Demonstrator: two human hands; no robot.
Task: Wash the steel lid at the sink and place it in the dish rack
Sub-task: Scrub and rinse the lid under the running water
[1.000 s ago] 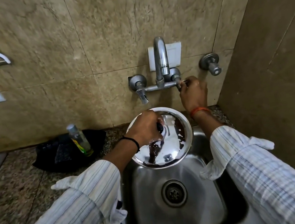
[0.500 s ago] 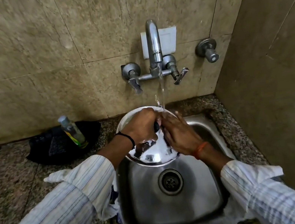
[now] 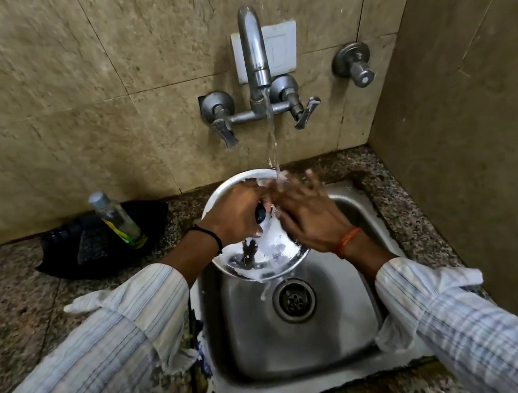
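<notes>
A speckled granite counter (image 3: 27, 338) runs along a tiled wall (image 3: 95, 86) and ends at a side wall (image 3: 478, 125) on the right, which stands close to the sink's right rim and leaves little room there; the steel sink (image 3: 308, 335) is set into the counter's right end, its basin bare but for the drain (image 3: 294, 300) in the middle, with open room below and in front of the hands. A wall tap (image 3: 253, 49) rises above the sink's back edge, its two lever handles to either side, and water (image 3: 272, 139) falls from the spout in a thin stream; a separate valve (image 3: 354, 65) sits on the wall toward the right corner. Near the counter's back edge, left of the sink, a black tray (image 3: 66, 259) holds a clear bottle (image 3: 117, 220) leaning rightward. The steel lid (image 3: 261, 261) is held tilted over the sink's back-left edge, its far rim overhanging the counter and its near rim above the basin, white suds on its face and dripping from the near rim; the left hand (image 3: 237, 215) has its fingers curled tight around the lid's dark knob (image 3: 260, 214); the right hand (image 3: 308, 215) lies flat on the lid's right side under the stream, fingers spread. Both striped sleeves (image 3: 120, 339) are pushed back from the wrists.
</notes>
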